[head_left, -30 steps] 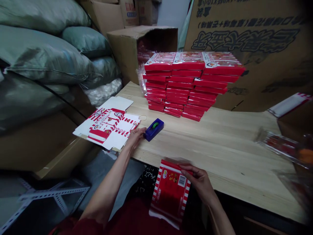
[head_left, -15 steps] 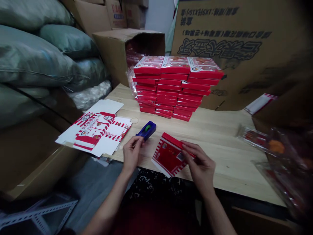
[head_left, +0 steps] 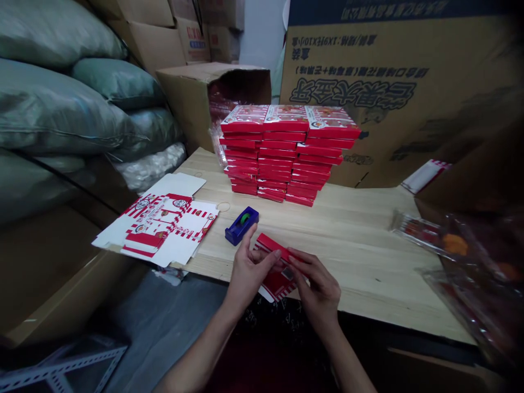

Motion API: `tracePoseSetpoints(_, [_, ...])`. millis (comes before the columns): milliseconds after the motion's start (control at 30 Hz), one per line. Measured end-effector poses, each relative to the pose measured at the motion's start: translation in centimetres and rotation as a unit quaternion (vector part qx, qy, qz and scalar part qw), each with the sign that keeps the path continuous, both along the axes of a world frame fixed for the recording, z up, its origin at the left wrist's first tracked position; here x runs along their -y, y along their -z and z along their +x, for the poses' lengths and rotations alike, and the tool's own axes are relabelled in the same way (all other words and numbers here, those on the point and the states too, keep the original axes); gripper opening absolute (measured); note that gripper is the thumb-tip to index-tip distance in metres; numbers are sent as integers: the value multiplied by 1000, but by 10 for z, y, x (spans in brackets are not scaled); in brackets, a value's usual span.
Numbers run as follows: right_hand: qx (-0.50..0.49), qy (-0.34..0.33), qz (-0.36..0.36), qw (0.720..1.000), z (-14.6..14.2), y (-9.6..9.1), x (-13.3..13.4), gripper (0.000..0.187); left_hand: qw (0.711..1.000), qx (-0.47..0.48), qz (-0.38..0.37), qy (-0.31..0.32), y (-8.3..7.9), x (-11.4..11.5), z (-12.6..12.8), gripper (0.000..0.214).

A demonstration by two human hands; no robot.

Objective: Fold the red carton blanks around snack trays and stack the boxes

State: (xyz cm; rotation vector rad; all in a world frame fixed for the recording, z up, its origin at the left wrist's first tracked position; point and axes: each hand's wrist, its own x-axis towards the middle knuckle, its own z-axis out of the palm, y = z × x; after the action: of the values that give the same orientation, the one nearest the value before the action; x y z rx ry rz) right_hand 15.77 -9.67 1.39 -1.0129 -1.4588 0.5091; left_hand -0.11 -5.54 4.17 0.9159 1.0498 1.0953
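A small red and white striped cardboard box (head_left: 279,284) is held at the table's front edge, tilted, its barcode face towards me. My right hand (head_left: 320,285) grips its right end between thumb and fingers. At its left side is my left hand (head_left: 245,275), the thumb pressed along the box's upper edge and the index finger stretched up. Whether a piece of tape lies under the thumb cannot be made out. Just beyond the left hand stands a blue tape dispenser (head_left: 241,225) with a green core, touched by neither hand.
Stacked red boxes (head_left: 286,158) stand at the back of the table (head_left: 352,218). Flat printed box blanks (head_left: 164,224) lie at the left. Clear-wrapped packets (head_left: 426,229) are on the right. Large cartons (head_left: 347,65) rise behind, and filled sacks (head_left: 53,109) are piled left.
My left hand has left the tape dispenser and come right onto the red box. The box and my right hand have shifted slightly left. The dispenser now stands free.
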Motion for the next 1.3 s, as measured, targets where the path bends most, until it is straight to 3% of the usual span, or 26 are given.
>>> tracePoseSetpoints(100, [9, -10, -1, 1000, 2, -1, -1, 43, 998, -27, -9, 64, 2, -2, -8, 81])
tracePoseSetpoints(233, [89, -61, -14, 994, 10, -9, -8, 50, 997, -51, 15, 63, 5, -4, -10, 52])
tracePoseSetpoints(400, [122, -106, -59, 985, 15, -15, -17, 50, 992, -97, 57, 48, 9, -7, -9, 45])
tracePoseSetpoints(567, [35, -62, -94, 993, 21, -9, -18, 39, 954, -263, 134, 45, 18, -15, -25, 50])
tracePoseSetpoints(733, [-108, 57, -172, 978, 52, 27, -18, 30, 848, -443, 287, -56, 51, -39, -53, 52])
tracePoseSetpoints(833, [-257, 137, -220, 931, 68, 61, -19, 41, 794, -525, 274, -136, 85, -65, -66, 70])
tracePoseSetpoints(933, [-351, 178, -266, 880, 71, 92, -19, 52, 790, -558, 221, -121, 116, -90, -73, 80])
tracePoseSetpoints(1033, [-358, 201, -272, 870, 64, 111, -19, 52, 799, -559, 196, -102, 134, -110, -78, 77])
tracePoseSetpoints(1167, [-331, 233, -257, 877, 51, 126, -23, 52, 794, -563, 190, -127, 133, -128, -85, 80])
tracePoseSetpoints(1300, [-281, 260, -245, 891, 44, 140, -31, 54, 753, -576, 268, -172, 108, -120, -85, 82])
